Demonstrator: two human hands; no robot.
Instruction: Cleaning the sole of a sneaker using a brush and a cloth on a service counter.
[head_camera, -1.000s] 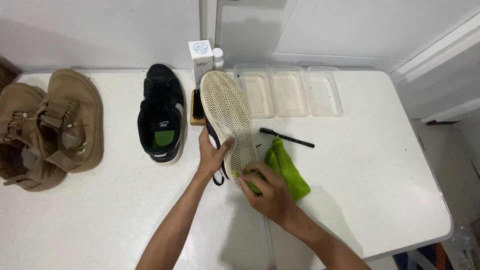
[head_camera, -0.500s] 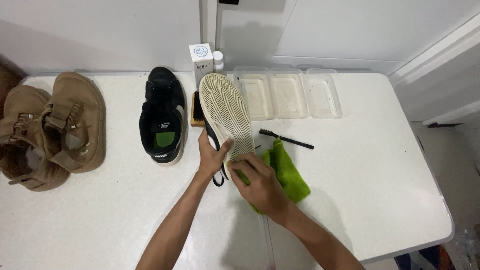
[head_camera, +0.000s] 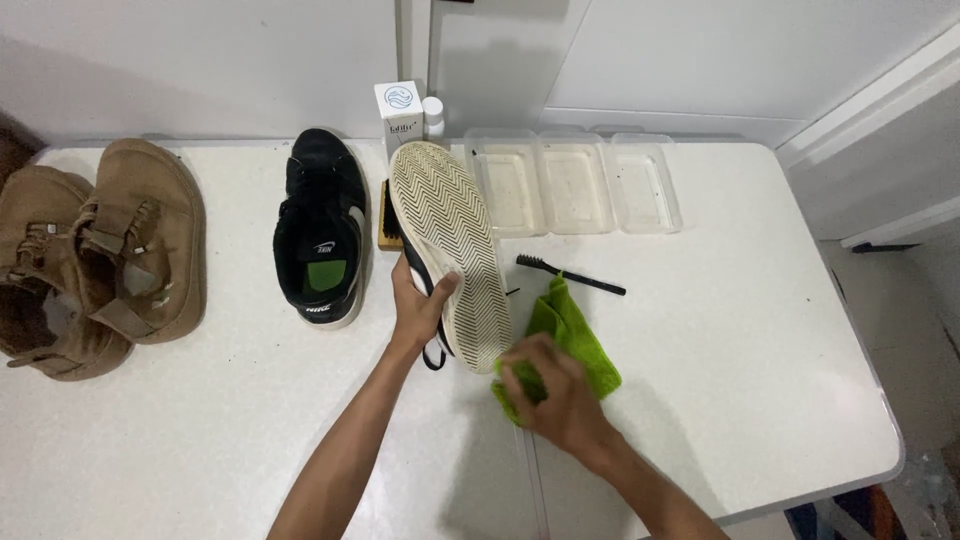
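My left hand (head_camera: 418, 308) grips a black sneaker (head_camera: 450, 250) by its side, turned so the cream zigzag sole faces up. Just below the heel end, my right hand (head_camera: 553, 392) clutches a green cloth (head_camera: 570, 335) that lies bunched on the white table (head_camera: 720, 380). The cloth sits off the sole, beside the heel. The matching black sneaker (head_camera: 322, 238) stands upright to the left.
A pair of tan boots (head_camera: 95, 255) lies at the far left. A wooden brush (head_camera: 391, 222), a white box (head_camera: 400, 110) and a small bottle (head_camera: 433, 116) stand behind the sole. Three clear trays (head_camera: 575, 185) line the back; a thin black brush (head_camera: 570, 275) lies nearby.
My right hand with the green cloth has slid down off the sole's heel onto the table. The sneaker in my left hand has shifted slightly left.
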